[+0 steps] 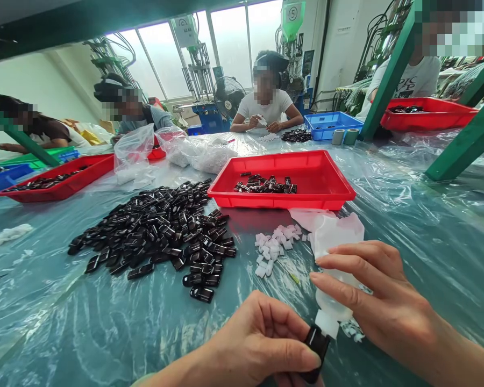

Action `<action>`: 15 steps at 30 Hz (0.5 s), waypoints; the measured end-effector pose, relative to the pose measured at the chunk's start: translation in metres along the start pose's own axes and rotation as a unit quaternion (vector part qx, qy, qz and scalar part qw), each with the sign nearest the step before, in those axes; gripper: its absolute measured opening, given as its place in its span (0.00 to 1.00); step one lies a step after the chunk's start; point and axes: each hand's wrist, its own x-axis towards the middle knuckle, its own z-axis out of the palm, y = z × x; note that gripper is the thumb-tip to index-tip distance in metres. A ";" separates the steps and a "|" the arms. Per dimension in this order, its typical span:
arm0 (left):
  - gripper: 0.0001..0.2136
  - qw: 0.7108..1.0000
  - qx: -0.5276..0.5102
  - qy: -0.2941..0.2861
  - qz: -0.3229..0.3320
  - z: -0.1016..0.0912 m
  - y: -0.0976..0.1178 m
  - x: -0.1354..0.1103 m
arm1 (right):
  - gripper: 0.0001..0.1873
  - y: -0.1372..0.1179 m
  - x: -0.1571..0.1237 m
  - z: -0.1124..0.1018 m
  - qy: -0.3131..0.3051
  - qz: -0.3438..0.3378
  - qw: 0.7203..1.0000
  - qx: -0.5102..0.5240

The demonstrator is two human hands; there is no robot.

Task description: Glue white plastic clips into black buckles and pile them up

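Observation:
My left hand (258,344) at the bottom centre pinches a glossy black plastic casing (317,349). My right hand (381,295) grips a translucent white plastic sleeve (331,303), whose squared white end (326,324) meets the casing's top. A large loose heap of similar black casings (153,231) lies left of my hands on the plastic sheeting. Small white cubes (272,250) are scattered just beyond my hands, next to a crumpled white sheet (334,231). A red tray (322,185) ahead holds a small group of black casings (265,184).
Blue-green plastic sheeting (56,312) covers the table. Co-workers (266,102) sit around it with red trays (427,114), a blue crate (333,124) and white-filled plastic bags (197,153). Two tape rolls (344,136) stand far right. Green posts (387,75) rise at the table's far right.

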 end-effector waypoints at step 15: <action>0.11 0.995 -0.053 0.041 0.067 0.007 -0.002 0.002 | 0.18 0.026 -0.003 0.009 0.030 0.305 0.949 0.067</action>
